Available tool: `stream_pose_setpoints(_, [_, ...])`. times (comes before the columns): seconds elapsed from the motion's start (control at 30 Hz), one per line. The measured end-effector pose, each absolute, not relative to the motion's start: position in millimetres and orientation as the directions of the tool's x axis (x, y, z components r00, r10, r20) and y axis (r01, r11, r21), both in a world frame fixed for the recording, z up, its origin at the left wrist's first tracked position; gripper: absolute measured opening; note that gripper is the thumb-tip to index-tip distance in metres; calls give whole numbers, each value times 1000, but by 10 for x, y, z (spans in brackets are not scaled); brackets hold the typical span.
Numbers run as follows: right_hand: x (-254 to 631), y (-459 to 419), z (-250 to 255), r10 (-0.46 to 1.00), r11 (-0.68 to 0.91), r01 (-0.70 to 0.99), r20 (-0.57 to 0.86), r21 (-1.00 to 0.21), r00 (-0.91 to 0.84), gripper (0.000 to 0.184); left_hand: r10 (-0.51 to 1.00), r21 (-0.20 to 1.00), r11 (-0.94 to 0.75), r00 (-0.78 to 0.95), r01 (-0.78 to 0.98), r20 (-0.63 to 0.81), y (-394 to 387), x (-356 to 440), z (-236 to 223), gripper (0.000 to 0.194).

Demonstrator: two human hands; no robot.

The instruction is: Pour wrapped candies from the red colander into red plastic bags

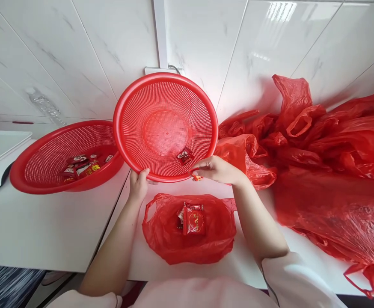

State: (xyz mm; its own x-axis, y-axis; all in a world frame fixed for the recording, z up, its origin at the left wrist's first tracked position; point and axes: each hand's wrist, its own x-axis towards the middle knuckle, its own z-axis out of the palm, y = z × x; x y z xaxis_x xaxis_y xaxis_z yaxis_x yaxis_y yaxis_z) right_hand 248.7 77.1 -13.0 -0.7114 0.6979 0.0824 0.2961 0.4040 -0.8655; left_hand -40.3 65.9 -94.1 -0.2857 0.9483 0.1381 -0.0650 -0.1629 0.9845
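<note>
Head view, left hand (138, 185): mine, clamped on the tilted basket's (164, 77) rim at seven o'clock
Right hand (217, 169): fingers together on a small red-and-yellow item (197, 177), at five o'clock
Basket packet (185, 156): ten o'clock from my right hand (the nearer one), long axis unclear

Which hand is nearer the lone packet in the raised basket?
Right. Right hand is at the basket rim, just right of the packet; left hand grips the rim further left.

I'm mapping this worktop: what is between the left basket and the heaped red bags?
In the head view, the raised basket, gripped by the left hand, with the open bag lower down.
</note>
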Motion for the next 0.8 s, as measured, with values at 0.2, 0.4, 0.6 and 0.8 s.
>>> stream_pose_setpoints(0.2, [2442, 765, -145, 636, 480, 386, 10, -788, -771, 29, 944, 981, -176, -297, -82, 145, 671, -431, -918, 32])
stream_pose_setpoints(0.4, [2270, 980, -531, 842, 538, 743, 290, -398, -454, 32, 974, 989, -135, -191, -66, 120, 622, -403, -900, 28])
stream_pose_setpoints(0.6, [2302, 1066, -646, 867, 491, 745, 175, -452, -466, 28, 985, 993, -108, -138, -47, 100, 567, -295, -912, 39])
stream_pose_setpoints(0.8, [2369, 1068, -501, 880, 393, 443, 190, -806, -434, 27, 964, 987, -157, -221, -35, 146, 625, -372, -923, 32])
